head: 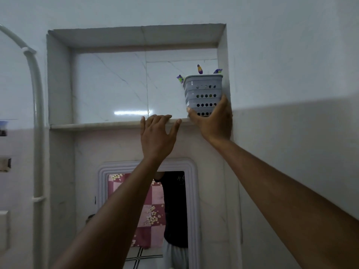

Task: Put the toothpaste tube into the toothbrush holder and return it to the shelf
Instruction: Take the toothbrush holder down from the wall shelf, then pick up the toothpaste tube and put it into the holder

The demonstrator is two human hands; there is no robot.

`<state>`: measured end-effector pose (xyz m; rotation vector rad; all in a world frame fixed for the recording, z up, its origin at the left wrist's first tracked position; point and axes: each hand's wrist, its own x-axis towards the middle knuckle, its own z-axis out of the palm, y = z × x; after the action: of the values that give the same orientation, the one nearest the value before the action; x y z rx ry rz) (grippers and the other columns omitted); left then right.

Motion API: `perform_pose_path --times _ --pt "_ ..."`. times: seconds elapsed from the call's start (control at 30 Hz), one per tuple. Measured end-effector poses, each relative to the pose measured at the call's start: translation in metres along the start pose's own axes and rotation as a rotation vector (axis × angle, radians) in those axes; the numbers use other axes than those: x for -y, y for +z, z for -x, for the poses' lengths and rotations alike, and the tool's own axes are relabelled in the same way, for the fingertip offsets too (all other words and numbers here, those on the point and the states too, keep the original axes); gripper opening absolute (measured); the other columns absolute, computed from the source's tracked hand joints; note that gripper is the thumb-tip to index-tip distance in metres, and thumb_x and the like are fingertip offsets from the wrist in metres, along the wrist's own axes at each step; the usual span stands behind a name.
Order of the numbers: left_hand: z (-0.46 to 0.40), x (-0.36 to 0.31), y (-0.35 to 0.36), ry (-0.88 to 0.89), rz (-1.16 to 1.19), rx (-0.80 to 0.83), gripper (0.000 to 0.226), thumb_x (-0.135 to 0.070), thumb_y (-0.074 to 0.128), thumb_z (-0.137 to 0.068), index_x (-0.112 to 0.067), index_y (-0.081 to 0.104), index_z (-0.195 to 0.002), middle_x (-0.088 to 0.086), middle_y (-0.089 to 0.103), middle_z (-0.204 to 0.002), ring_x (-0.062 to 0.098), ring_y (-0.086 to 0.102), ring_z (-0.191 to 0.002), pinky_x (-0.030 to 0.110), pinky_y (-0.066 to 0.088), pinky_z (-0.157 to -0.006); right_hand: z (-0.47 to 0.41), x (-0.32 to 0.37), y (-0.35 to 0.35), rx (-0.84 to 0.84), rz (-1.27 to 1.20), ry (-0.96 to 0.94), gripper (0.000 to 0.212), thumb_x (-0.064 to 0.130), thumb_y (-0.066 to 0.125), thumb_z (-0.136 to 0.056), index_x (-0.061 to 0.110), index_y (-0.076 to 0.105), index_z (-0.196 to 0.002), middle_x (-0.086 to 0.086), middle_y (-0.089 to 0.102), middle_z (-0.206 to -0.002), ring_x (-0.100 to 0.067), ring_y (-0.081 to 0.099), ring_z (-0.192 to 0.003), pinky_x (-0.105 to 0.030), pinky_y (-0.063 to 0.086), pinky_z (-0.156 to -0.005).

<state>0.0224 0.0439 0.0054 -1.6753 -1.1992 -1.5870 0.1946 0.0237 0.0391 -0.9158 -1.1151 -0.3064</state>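
Note:
A grey perforated toothbrush holder (203, 92) stands at the right end of the wall niche's shelf (97, 125), close against the niche's right side. Purple and green toothbrush ends (199, 68) stick out of its top. I cannot make out the toothpaste tube. My right hand (212, 121) wraps around the holder's lower part from below and the right. My left hand (158, 133) is raised just left of it, fingers spread, fingertips at the shelf's front edge, holding nothing.
The niche is recessed in a white tiled wall, with a marble back panel (110, 86). A white pipe (37, 113) runs down the left. Below the shelf hangs a white-framed mirror (192, 191) reflecting a person's dark shirt and a pink patterned cloth.

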Motion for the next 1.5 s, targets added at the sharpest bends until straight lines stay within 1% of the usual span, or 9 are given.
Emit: perform_pose_path --times 0.1,0.23,0.43,0.63,0.87,1.03,1.13,1.37,1.5 --pt "0.003 -0.001 -0.013 0.009 0.055 0.054 0.055 -0.061 0.049 -0.106 -0.023 0.067 -0.142 -0.003 0.066 -0.145 0.020 0.046 -0.149 0.044 0.017 -0.133 0.012 0.006 -0.012 -0.052 -0.078 -0.024 0.120 0.065 0.088 -0.071 0.010 0.035 -0.164 -0.009 0.055 -0.150 -0.030 0.060 -0.133 -0.047 0.061 -0.099" --pt "0.013 -0.007 -0.045 -0.080 0.278 0.096 0.059 -0.062 0.055 -0.104 -0.023 0.062 -0.147 -0.003 0.064 -0.148 0.016 0.054 -0.141 0.039 0.044 -0.117 0.024 0.026 -0.033 -0.039 -0.198 -0.023 0.129 0.062 0.090 -0.074 0.012 0.024 -0.172 -0.007 0.049 -0.160 -0.027 0.054 -0.145 -0.040 0.058 -0.107" --pt "0.060 -0.008 -0.088 -0.006 0.273 0.156 0.054 -0.058 0.057 -0.105 -0.022 0.063 -0.145 -0.002 0.067 -0.144 0.015 0.061 -0.132 0.040 0.051 -0.111 0.074 0.038 -0.072 -0.024 -0.205 -0.043 0.122 0.072 0.092 -0.067 0.015 0.041 -0.162 -0.001 0.057 -0.151 -0.014 0.063 -0.133 -0.030 0.063 -0.098" --pt "0.138 0.014 -0.111 -0.122 0.381 0.321 0.055 -0.057 0.057 -0.104 -0.022 0.061 -0.146 0.002 0.065 -0.144 0.016 0.062 -0.129 0.044 0.055 -0.107 0.164 0.031 -0.107 0.040 -0.172 0.093 0.118 0.070 0.096 -0.061 0.015 0.047 -0.153 0.003 0.064 -0.142 -0.009 0.069 -0.118 -0.019 0.061 -0.086" --pt "0.245 0.036 -0.119 -0.223 0.433 0.470 0.058 -0.059 0.058 -0.102 -0.020 0.062 -0.144 -0.001 0.064 -0.146 0.014 0.061 -0.132 0.041 0.057 -0.106 0.287 -0.003 -0.141 0.184 -0.089 0.242 0.115 0.065 0.101 -0.060 0.022 0.048 -0.152 0.006 0.066 -0.139 -0.011 0.072 -0.115 -0.040 0.067 -0.086" --pt "0.324 0.045 -0.122 -0.342 0.450 0.580 0.057 -0.059 0.061 -0.102 -0.021 0.062 -0.145 -0.001 0.066 -0.143 0.014 0.062 -0.130 0.039 0.056 -0.105 0.368 -0.030 -0.164 0.278 -0.130 0.391 0.114 0.059 0.104 -0.059 0.026 0.048 -0.152 0.006 0.065 -0.141 -0.011 0.071 -0.122 -0.041 0.067 -0.091" --pt "0.374 0.053 -0.123 -0.428 0.426 0.614 0.052 -0.051 0.064 -0.103 -0.018 0.065 -0.142 -0.002 0.067 -0.140 0.011 0.062 -0.125 0.013 0.051 -0.093 0.411 -0.052 -0.179 0.339 -0.127 0.483 0.114 0.058 0.105 -0.058 0.028 0.048 -0.152 0.007 0.066 -0.141 -0.011 0.070 -0.124 -0.042 0.065 -0.095" --pt "0.505 0.077 -0.120 -0.681 0.364 0.708 0.038 -0.038 0.071 -0.101 -0.018 0.072 -0.133 -0.004 0.075 -0.125 0.011 0.069 -0.115 0.007 0.048 -0.085 0.507 -0.120 -0.212 0.452 -0.014 0.682 0.108 0.052 0.108 -0.054 0.029 0.055 -0.145 0.007 0.070 -0.135 -0.013 0.072 -0.119 -0.044 0.063 -0.095" --pt "0.567 0.089 -0.119 -0.865 0.330 0.750 0.029 -0.030 0.076 -0.099 -0.014 0.075 -0.123 -0.004 0.078 -0.104 -0.004 0.073 -0.094 0.027 0.060 -0.085 0.548 -0.157 -0.226 0.538 0.058 0.792 0.104 0.055 0.108 -0.054 0.032 0.057 -0.142 0.011 0.071 -0.132 -0.013 0.072 -0.116 -0.045 0.063 -0.093"
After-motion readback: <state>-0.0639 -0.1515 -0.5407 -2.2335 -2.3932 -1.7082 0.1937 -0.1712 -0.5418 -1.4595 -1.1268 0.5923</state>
